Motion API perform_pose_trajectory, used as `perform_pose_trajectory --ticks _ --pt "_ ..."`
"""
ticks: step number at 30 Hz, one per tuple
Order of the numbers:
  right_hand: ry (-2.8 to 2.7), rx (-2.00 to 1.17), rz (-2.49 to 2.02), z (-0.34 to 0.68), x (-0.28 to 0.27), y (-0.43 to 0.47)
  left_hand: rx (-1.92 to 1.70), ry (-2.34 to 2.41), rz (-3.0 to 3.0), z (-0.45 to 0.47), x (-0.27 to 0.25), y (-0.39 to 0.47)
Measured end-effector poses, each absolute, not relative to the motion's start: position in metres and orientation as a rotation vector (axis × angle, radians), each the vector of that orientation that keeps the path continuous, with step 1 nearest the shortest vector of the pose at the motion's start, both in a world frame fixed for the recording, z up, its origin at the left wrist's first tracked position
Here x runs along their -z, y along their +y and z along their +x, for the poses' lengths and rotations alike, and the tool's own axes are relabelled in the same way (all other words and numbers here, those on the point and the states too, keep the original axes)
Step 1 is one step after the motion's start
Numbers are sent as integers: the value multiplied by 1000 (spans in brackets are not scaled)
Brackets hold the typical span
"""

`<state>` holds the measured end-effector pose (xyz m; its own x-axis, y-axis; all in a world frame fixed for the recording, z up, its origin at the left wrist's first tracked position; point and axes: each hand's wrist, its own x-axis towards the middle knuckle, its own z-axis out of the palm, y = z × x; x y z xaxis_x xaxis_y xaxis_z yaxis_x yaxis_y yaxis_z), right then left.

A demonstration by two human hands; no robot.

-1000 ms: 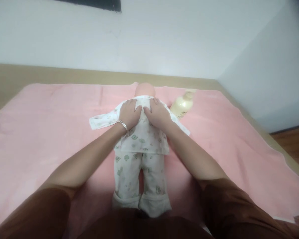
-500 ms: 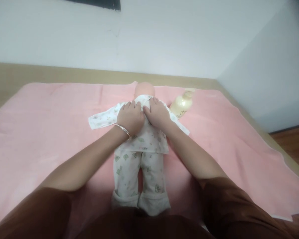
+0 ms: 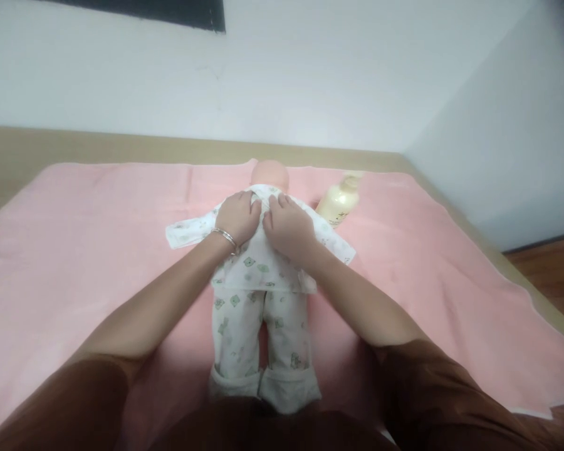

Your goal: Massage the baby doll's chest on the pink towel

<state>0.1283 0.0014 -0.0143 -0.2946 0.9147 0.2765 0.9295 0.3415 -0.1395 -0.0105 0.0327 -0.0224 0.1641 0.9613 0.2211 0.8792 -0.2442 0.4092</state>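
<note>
A baby doll (image 3: 270, 175) lies on a pink cloth (image 3: 98, 250), its head away from me. It wears a white printed shirt (image 3: 249, 270) and matching trousers (image 3: 237, 332) with turned-up cuffs. My left hand (image 3: 237, 218), with a bracelet (image 3: 226, 238) at the wrist, rests open on the left side of the shirt's upper part. On the right side, my right hand (image 3: 289, 228) lies with its fingers outstretched on the fabric. A small gap separates the two hands. Neither palm shows, and the doll's face is not visible.
A pale yellow pump bottle (image 3: 341, 200) lies tilted on the cloth, right of the doll's shoulder. The cloth covers a tan surface (image 3: 122, 144) that meets a white wall (image 3: 286, 75). A dark panel (image 3: 169, 11) hangs at the top.
My hands have slid slightly apart on the shirt; the thumbs were close together before. The right hand sits a little lower. The whole view has shifted slightly.
</note>
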Motion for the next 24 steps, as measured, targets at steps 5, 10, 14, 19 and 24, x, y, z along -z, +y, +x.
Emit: perform_pose_trajectory --ticks 5,10,14,19,24 --pt "-2260 -161 -1751 144 19 35 -759 1751 2427 10 28 2" --pt "-2253 -82 -1727 141 18 27 -626 1713 2390 3 25 17" --pt "-2323 72 -1653 126 13 -7 -698 1722 2216 -9 25 39" --pt "-2398 114 -1483 123 16 -13 -838 1732 2126 -11 36 42" --pt "-2256 -136 -1607 138 18 18 -970 1706 2015 -13 45 37"
